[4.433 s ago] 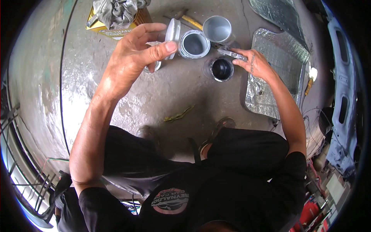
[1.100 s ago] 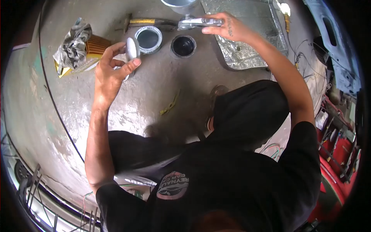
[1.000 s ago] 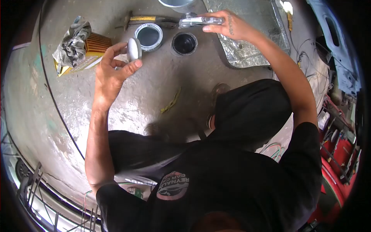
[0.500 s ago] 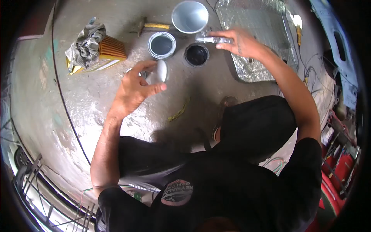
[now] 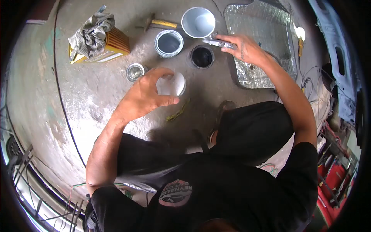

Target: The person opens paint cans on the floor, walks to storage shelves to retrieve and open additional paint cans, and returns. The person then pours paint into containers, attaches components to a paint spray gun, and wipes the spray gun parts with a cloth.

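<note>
Between its thumb and fingers, my left hand (image 5: pixel 145 96) holds a round translucent white cup (image 5: pixel 177 84), tipped on its side above the floor. Left of that hand stands a small metal can (image 5: pixel 135 72). My right hand (image 5: pixel 244 48) grips a metallic tool (image 5: pixel 219 43), perhaps the head of a spray gun; its lower part is hidden. The tool is beside a large light-grey container (image 5: pixel 198 22) and above a small open can with dark contents (image 5: pixel 202 57). An open can of grey paint (image 5: pixel 169 43) stands left of the dark one.
A yellow tin (image 5: pixel 116 45) with a crumpled grey cloth (image 5: pixel 92 34) stands at upper left. A hammer with a yellow handle (image 5: pixel 164 24) lies behind the cans. Silver foil sheets (image 5: pixel 262 46) lie right, near a lamp (image 5: pixel 300 33). A yellowish strip (image 5: pixel 178 110) lies nearer my feet.
Since half a second ago, the cup in my left hand has turned to show more of its round face. The small metal can is now uncovered. My right hand keeps its tool.
</note>
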`<state>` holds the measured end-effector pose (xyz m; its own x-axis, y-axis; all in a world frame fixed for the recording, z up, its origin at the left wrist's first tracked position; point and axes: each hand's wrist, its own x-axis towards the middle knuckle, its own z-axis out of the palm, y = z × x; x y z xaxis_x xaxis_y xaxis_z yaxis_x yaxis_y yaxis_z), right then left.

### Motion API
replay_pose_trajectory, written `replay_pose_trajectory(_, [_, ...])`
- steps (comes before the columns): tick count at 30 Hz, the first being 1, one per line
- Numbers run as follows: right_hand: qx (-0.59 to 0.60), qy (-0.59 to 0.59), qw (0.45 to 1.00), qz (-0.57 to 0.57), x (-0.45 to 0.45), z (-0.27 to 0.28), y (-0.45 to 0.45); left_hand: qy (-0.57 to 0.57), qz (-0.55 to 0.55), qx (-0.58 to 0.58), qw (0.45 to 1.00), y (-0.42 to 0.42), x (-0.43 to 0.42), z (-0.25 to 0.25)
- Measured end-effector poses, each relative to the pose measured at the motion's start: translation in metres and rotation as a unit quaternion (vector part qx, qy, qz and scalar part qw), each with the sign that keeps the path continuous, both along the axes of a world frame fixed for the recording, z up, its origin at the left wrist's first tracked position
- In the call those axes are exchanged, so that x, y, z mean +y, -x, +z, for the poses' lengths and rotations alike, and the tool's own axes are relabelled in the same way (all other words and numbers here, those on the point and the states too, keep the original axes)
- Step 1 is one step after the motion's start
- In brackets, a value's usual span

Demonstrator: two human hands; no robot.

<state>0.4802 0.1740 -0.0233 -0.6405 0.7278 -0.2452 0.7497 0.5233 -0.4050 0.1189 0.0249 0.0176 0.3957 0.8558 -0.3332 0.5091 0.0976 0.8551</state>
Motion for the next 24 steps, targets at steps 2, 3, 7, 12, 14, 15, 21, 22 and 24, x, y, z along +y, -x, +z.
replay_pose_trajectory(2, [-0.031,0.009,0.999,-0.004,-0.001,0.009,0.007,-0.012,-0.01,0.003,1.0,-0.001,-0.005,-0.005])
replay_pose_trajectory(3, [-0.026,-0.003,1.0,0.008,-0.001,0.005,0.006,-0.015,-0.013,0.004,1.0,-0.001,-0.006,-0.005])
replay_pose_trajectory(7, [-0.036,-0.012,0.999,0.024,0.002,0.001,0.006,-0.016,-0.019,0.007,1.0,-0.002,-0.007,-0.005])
replay_pose_trajectory(12, [-0.041,-0.004,0.999,0.015,0.004,-0.005,0.006,-0.02,-0.026,0.01,0.999,-0.002,-0.007,-0.004])
replay_pose_trajectory(14, [-0.053,0.019,0.998,-0.003,0.003,0.001,0.011,-0.027,-0.031,0.013,0.999,-0.004,-0.007,-0.001])
replay_pose_trajectory(15, [-0.051,0.008,0.999,0.006,0.002,0.002,0.011,-0.025,-0.035,0.016,0.999,-0.004,-0.007,0.001])
replay_pose_trajectory(21, [-0.044,-0.005,0.999,0.015,0.005,-0.004,0.008,-0.086,-0.051,0.035,0.994,-0.01,-0.012,0.003])
replay_pose_trajectory(22, [-0.041,-0.008,0.999,0.015,0.004,-0.004,0.008,-0.077,-0.055,0.034,0.995,-0.012,-0.011,0.01])
replay_pose_trajectory(24, [-0.033,-0.01,0.999,0.014,0.004,-0.006,0.004,-0.082,-0.061,0.014,0.995,-0.017,-0.011,0.022])
